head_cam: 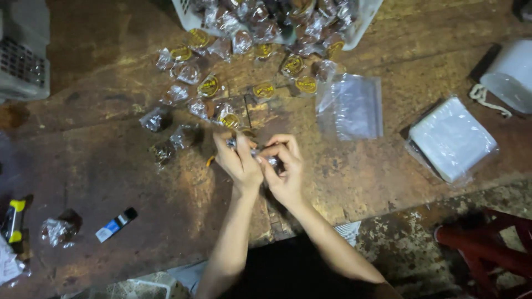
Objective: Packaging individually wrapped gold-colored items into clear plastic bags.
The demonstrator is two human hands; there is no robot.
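Both my hands meet over the middle of a worn wooden table [111, 166]. My left hand [238, 160] and my right hand [284, 166] pinch the same small clear-wrapped sweet [256, 150] between their fingertips; most of it is hidden by the fingers. Just beyond them lie several loose wrapped sweets with yellow round labels [209, 86], scattered toward a white plastic basket [360, 25] heaped with more of them.
An empty clear zip bag [350, 106] lies right of the sweets. A stack of clear bags [451, 138] and a white roll [512, 72] sit at far right. A lighter [115, 224], a crumpled wrapper [56, 231] and a grey crate [22, 61] are at left. Red stool [487, 249] lower right.
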